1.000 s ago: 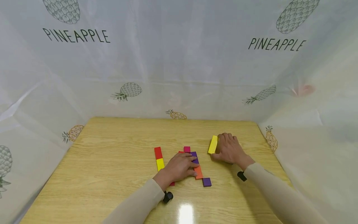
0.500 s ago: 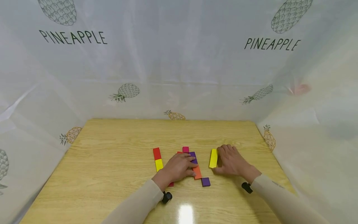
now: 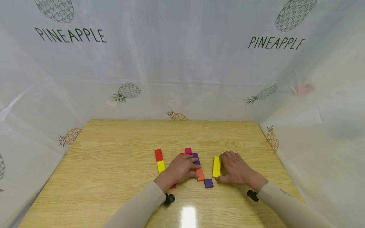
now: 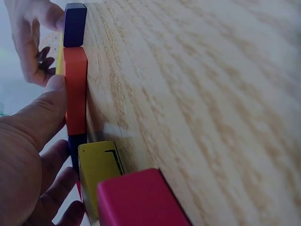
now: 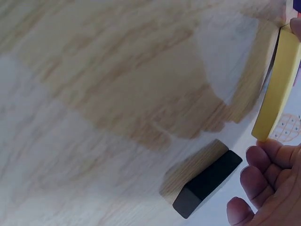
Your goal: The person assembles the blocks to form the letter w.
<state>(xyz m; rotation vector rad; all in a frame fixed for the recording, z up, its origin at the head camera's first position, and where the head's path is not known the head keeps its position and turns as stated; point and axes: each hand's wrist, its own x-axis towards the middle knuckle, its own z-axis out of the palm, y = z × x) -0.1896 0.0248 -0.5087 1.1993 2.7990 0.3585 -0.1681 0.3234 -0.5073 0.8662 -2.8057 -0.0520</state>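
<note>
My right hand (image 3: 235, 169) pinches a yellow block (image 3: 216, 167) by its two ends, between thumb and forefinger. The block stands lengthwise, close over the table, right of the other blocks. My left hand (image 3: 181, 168) rests with spread fingers on a row with a purple block (image 3: 195, 158) and an orange block (image 3: 200, 174). In the left wrist view its thumb touches the side of the orange block. A small purple block (image 3: 208, 183) meets the orange block's near end. A pink block (image 3: 188, 150) sits beyond the fingers. My left hand hides part of the row.
Left of the left hand runs another line, with a red block (image 3: 158, 155) and a yellow block (image 4: 99, 162); a magenta block (image 4: 138, 197) is at its near end. Under the right hand lies a black block (image 5: 207, 183). A pineapple-printed sheet (image 3: 182, 63) surrounds the wooden table (image 3: 119, 177).
My right hand has brought the yellow block nearer to me and turned it straighter, now level with the orange block. The left hand stays on the row.
</note>
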